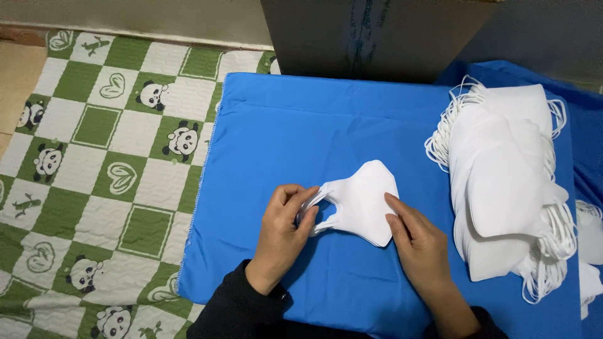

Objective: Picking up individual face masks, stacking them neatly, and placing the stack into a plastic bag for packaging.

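A folded white face mask (364,201) lies on a blue cloth (295,125) in front of me. My left hand (281,229) pinches the mask's ear loops at its left end between thumb and fingers. My right hand (419,242) rests its fingertips on the mask's right lower edge, pressing it flat against the cloth. Both wrists wear dark sleeves.
A tall pile of white masks (509,182) with dangling loops lies at the right on the blue cloth. A cardboard box (370,34) stands behind. A green and white checked mat with pandas (100,163) covers the floor at the left.
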